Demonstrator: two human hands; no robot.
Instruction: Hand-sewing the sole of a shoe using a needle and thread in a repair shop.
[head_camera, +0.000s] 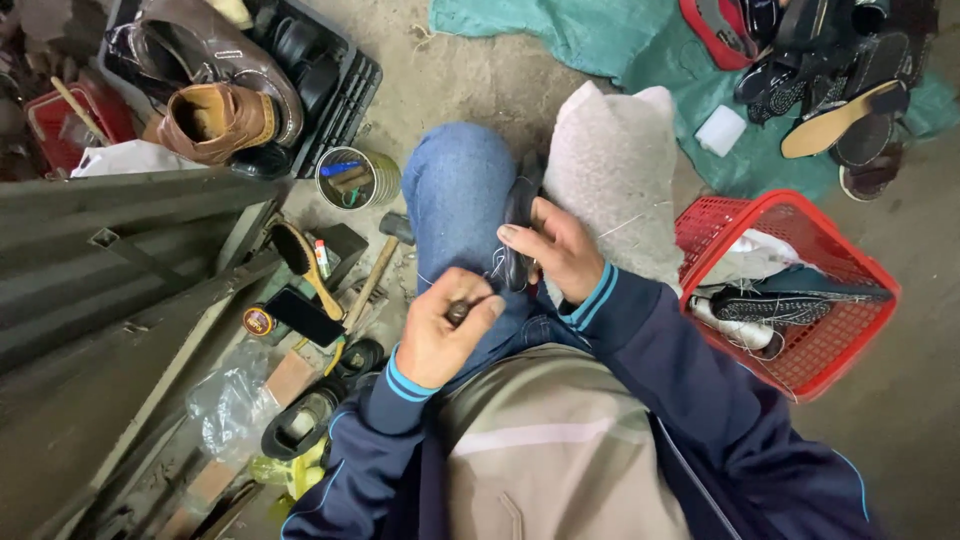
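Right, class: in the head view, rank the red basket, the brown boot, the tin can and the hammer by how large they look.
1. red basket
2. brown boot
3 and 4. hammer and tin can: the hammer is longer, the can wider, so I leave them unranked.

Navy jacket sleeves (690, 390), turquoise-striped cuffs (592, 300); blue jeans (455, 200); beige vest (560, 450).

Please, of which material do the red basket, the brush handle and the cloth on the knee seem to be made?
Red basket: probably plastic, judging by its moulded lattice walls and even, slightly glossy colour.
Brush handle: looks like wood, pale tan and smooth.
Cloth on the knee: seems a coarse, matte grey woven fabric with loose threads.
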